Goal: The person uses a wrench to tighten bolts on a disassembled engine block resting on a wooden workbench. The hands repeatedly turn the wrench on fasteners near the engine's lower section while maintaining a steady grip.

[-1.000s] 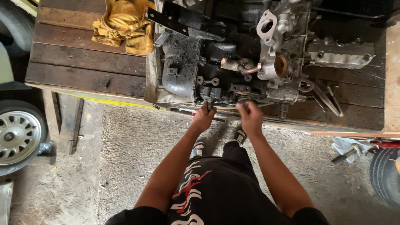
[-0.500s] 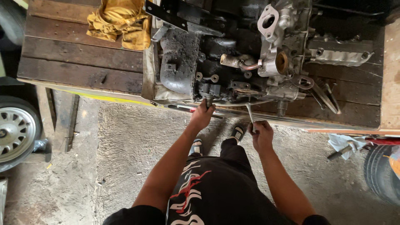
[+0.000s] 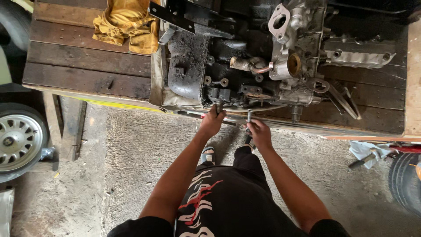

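A dirty car engine (image 3: 245, 66) lies on a dark wooden workbench (image 3: 87, 70). My left hand (image 3: 212, 122) is at the bench's front edge, fingers closed around a long metal tool (image 3: 193, 113) that lies along the edge under the engine. My right hand (image 3: 259, 134) is just right of it, gripping a short metal wrench (image 3: 249, 117) that points up at the engine's lower side. Both forearms reach forward from my black printed shorts.
A yellow rag (image 3: 127, 24) sits on the bench's left part. A car wheel (image 3: 17, 140) stands at the left on the concrete floor. A tool on a pale cloth (image 3: 366, 154) lies at the right, beside a tyre (image 3: 405, 184).
My right hand pulled back from the engine's edge, took hold of a short wrench, and now brings it back up towards the engine. My left hand stayed at the bench edge.
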